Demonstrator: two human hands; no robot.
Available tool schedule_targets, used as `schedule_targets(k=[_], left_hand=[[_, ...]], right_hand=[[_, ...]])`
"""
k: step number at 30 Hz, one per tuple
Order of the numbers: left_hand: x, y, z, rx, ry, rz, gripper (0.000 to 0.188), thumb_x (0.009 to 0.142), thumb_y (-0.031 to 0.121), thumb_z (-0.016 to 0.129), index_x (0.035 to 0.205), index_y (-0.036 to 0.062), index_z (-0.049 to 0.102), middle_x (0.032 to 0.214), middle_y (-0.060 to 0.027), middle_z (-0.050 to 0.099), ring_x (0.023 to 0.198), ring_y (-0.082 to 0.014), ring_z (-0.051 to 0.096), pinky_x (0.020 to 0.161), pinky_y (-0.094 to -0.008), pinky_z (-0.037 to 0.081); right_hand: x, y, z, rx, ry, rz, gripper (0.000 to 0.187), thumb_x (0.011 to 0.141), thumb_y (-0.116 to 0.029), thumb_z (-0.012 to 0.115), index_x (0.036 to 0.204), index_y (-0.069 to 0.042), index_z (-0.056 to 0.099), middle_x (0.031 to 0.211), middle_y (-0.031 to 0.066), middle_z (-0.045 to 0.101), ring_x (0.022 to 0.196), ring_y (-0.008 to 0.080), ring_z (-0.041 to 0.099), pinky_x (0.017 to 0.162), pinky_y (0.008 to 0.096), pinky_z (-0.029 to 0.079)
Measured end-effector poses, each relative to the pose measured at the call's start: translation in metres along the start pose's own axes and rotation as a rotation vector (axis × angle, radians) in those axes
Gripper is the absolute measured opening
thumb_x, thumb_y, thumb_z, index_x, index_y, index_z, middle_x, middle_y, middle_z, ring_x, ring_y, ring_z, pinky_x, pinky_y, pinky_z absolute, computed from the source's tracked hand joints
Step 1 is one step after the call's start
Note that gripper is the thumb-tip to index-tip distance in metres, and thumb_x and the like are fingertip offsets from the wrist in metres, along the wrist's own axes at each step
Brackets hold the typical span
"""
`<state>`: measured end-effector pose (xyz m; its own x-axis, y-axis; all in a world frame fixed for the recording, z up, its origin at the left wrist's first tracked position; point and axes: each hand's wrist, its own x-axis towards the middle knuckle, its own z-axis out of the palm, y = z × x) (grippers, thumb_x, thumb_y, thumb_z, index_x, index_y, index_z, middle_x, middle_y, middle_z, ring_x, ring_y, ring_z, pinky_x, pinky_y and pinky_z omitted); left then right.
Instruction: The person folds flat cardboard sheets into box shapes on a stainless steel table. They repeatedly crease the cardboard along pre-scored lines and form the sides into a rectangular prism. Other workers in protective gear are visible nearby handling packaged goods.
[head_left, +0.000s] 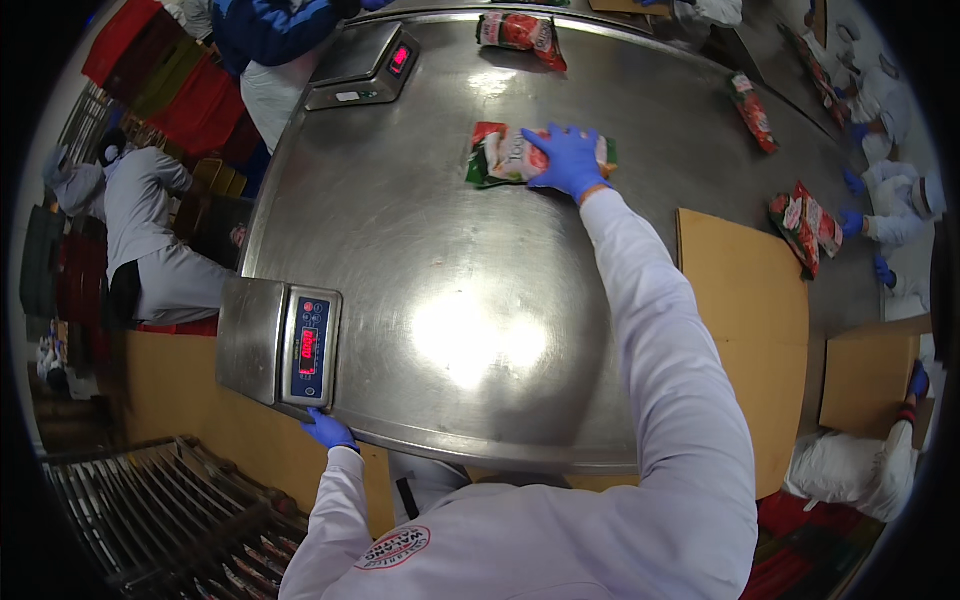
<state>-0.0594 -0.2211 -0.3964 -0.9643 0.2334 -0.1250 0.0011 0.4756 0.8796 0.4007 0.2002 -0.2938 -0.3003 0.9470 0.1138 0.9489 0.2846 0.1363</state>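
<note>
My right hand [570, 160], in a blue glove, reaches far over the steel table and lies with spread fingers on the right part of a plastic food bag [505, 155]. The bag is red, white and green and lies flat; my palm hides part of it. Down at the near left, my gloved left hand [328, 430] rests at the table's edge, just below a digital scale [310, 345] with a lit red display. Its fingers are partly apart, and I see nothing held in them.
Another scale [370, 65] stands at the far left of the steel table [420, 240]. More bags lie at the far edge [522, 38] and on the right [805, 225]. A cardboard sheet [745, 300] covers the right side. Co-workers stand around; a metal rack [170, 510] is at lower left.
</note>
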Motion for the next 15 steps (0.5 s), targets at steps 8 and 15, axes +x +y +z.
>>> schedule_targets(k=[8,15], left_hand=[[-0.010,0.010,0.003,-0.044,0.020,-0.025,0.066,0.100,0.031,0.046,0.144,-0.0112,0.019,0.147,-0.0269,0.030,0.130,-0.0307,0.039,0.109,-0.0367,0.031],[-0.003,0.002,0.005,-0.102,0.000,-0.056,0.066,0.099,0.030,0.046,0.144,-0.0109,0.020,0.147,-0.0251,0.030,0.130,-0.0295,0.039,0.109,-0.0362,0.031]], right_hand=[[-0.054,0.158,-0.001,-0.454,-0.210,0.699,0.057,0.086,-0.048,0.054,0.140,-0.032,0.042,0.145,0.0064,0.036,0.125,0.0396,0.042,0.098,0.0660,0.031],[-0.036,0.168,0.009,-0.627,-0.150,0.687,0.044,0.094,-0.028,0.044,0.138,-0.024,0.047,0.150,0.0070,0.030,0.135,0.0415,0.030,0.102,0.0666,0.026]])
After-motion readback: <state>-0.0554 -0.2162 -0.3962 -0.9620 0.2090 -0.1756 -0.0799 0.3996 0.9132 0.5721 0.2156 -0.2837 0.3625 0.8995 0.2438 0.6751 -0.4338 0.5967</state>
